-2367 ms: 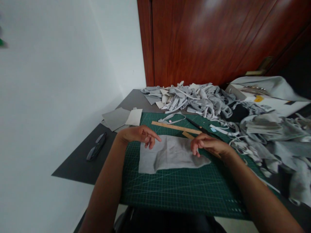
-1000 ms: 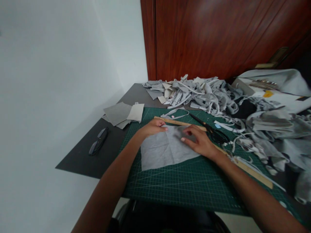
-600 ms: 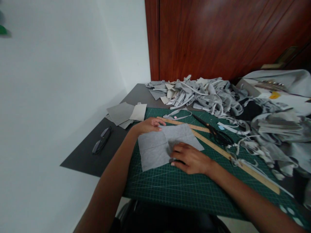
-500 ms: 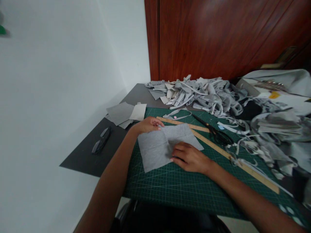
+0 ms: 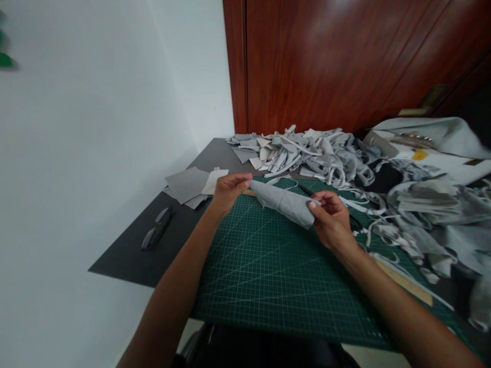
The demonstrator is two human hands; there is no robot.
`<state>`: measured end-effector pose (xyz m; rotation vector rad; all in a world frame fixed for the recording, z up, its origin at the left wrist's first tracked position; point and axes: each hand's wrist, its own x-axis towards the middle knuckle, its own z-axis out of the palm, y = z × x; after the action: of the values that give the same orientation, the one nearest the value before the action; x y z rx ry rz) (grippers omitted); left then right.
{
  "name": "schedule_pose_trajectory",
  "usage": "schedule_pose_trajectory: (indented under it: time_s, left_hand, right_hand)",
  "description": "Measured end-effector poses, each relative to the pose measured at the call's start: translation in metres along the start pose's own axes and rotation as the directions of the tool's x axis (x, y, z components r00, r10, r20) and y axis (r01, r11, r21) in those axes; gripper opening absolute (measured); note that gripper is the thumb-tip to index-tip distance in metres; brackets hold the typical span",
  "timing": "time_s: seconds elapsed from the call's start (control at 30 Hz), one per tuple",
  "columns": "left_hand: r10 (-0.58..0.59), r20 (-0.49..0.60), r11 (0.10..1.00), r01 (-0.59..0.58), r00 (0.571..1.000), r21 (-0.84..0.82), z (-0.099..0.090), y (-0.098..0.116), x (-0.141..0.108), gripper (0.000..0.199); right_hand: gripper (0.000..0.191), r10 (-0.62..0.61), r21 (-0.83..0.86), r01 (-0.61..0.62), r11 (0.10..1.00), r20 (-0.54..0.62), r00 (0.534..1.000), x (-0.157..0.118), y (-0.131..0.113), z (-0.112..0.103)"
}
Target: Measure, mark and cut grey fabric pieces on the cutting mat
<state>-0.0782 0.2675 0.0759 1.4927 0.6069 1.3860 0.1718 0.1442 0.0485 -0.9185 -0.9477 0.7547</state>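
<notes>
A grey fabric piece (image 5: 283, 202) is stretched between my two hands, raised above the green cutting mat (image 5: 264, 276). My left hand (image 5: 230, 190) pinches its upper left corner. At the other end, my right hand (image 5: 332, 217) grips the right corner between thumb and fingers. The cloth slants down to the right and looks folded, with its lower edge hanging. Behind my right hand, black scissors (image 5: 356, 223) are mostly hidden. A wooden ruler (image 5: 402, 280) lies on the mat, partly covered by my right arm and scraps.
Flat fabric pieces (image 5: 187, 185) and eyeglasses (image 5: 157, 228) lie on the dark table surface (image 5: 126, 255) at left. A heap of grey scraps (image 5: 299, 151) spans the back. Folded cloth (image 5: 429, 202) and a white box (image 5: 441, 161) stand at right, near the wooden door (image 5: 326, 66).
The grey fabric piece was lying opened out on the mat; now it is lifted and folded into a narrower shape. My right hand has moved up and right and grips its corner.
</notes>
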Motion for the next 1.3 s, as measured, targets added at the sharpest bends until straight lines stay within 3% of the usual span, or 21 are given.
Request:
schedule_pose_trajectory:
  time_s: [0.17, 0.23, 0.3, 0.4, 0.47, 0.53, 0.6, 0.7, 0.8, 0.87, 0.97, 1.03, 1.1, 1.13, 1.2, 1.27, 1.3]
  left_hand:
    - [-0.052, 0.011, 0.989, 0.053, 0.999, -0.141, 0.005, 0.01, -0.004, 0.032]
    - [-0.102, -0.027, 0.992, 0.099, 0.994, -0.081, 0.004, 0.008, -0.004, 0.029]
    - [-0.168, -0.047, 0.978, 0.172, 0.985, 0.114, 0.003, 0.0, -0.005, 0.026]
    - [-0.284, -0.046, 0.816, 0.266, 0.958, 0.513, 0.002, -0.018, -0.005, 0.027]
    - [-0.329, -0.043, 0.729, 0.282, 0.943, 0.623, 0.0, -0.03, -0.005, 0.032]
    - [-0.36, -0.036, 0.682, 0.29, 0.932, 0.671, -0.003, -0.037, -0.005, 0.038]
    - [-0.402, -0.031, 0.635, 0.303, 0.915, 0.711, -0.008, -0.039, -0.005, 0.042]
    - [-0.522, -0.006, 0.566, 0.351, 0.853, 0.746, -0.019, -0.032, -0.005, 0.044]
    - [-0.654, 0.07, 0.528, 0.387, 0.753, 0.756, -0.027, -0.022, -0.006, 0.05]
    - [-0.7, 0.137, 0.533, 0.386, 0.701, 0.753, -0.03, -0.017, -0.007, 0.054]
    - [-0.702, 0.221, 0.576, 0.357, 0.677, 0.735, -0.027, -0.016, -0.009, 0.056]
    - [-0.608, 0.301, 0.661, 0.258, 0.735, 0.705, -0.023, -0.016, -0.01, 0.062]
    - [-0.456, 0.411, 0.741, 0.08, 0.79, 0.667, -0.018, -0.014, -0.012, 0.069]
    - [-0.39, 0.469, 0.76, -0.01, 0.792, 0.649, -0.015, -0.013, -0.013, 0.072]
    - [-0.333, 0.568, 0.773, -0.127, 0.752, 0.621, -0.012, -0.009, -0.015, 0.072]
    - [-0.319, 0.625, 0.789, -0.166, 0.713, 0.592, -0.008, -0.005, -0.017, 0.07]
    - [-0.306, 0.632, 0.798, -0.17, 0.712, 0.578, -0.006, -0.004, -0.018, 0.071]
  right_hand:
    - [0.047, 0.214, 0.162, -0.226, 0.961, 0.089, 0.973, 0.001, -0.011, -0.001]
    - [0.046, 0.249, 0.127, -0.261, 0.957, 0.109, 0.962, 0.004, -0.003, -0.003]
    - [0.043, 0.259, 0.016, -0.263, 0.965, 0.122, 0.958, 0.009, 0.011, -0.009]
    - [0.037, 0.165, -0.305, -0.117, 0.945, 0.135, 0.977, 0.017, 0.036, -0.021]
    - [0.027, 0.003, -0.514, 0.075, 0.855, 0.15, 0.989, 0.02, 0.046, -0.027]
    - [0.015, -0.122, -0.614, 0.248, 0.749, 0.241, 0.963, 0.019, 0.046, -0.029]
    - [0.011, -0.128, -0.592, 0.381, 0.71, 0.423, 0.897, 0.013, 0.037, -0.026]
    - [0.011, -0.034, -0.465, 0.494, 0.735, 0.702, 0.712, 0.0, 0.02, -0.016]
    - [0.026, 0.066, -0.412, 0.561, 0.718, 0.843, 0.534, -0.012, 0.013, -0.009]
    - [0.04, 0.118, -0.418, 0.587, 0.693, 0.869, 0.48, -0.014, 0.015, -0.009]
    - [0.024, 0.105, -0.433, 0.566, 0.701, 0.849, 0.518, -0.009, 0.021, -0.013]
    - [0.011, 0.089, -0.444, 0.514, 0.734, 0.813, 0.576, -0.003, 0.024, -0.016]
    - [0.018, 0.105, -0.48, 0.431, 0.764, 0.752, 0.651, 0.002, 0.026, -0.019]
    - [0.021, 0.123, -0.503, 0.375, 0.779, 0.708, 0.696, 0.005, 0.026, -0.02]
    - [0.027, 0.142, -0.527, 0.247, 0.813, 0.591, 0.794, 0.009, 0.028, -0.022]
    - [0.035, 0.135, -0.506, 0.127, 0.853, 0.448, 0.884, 0.012, 0.03, -0.021]
    - [0.04, 0.134, -0.483, 0.071, 0.873, 0.377, 0.916, 0.013, 0.03, -0.021]
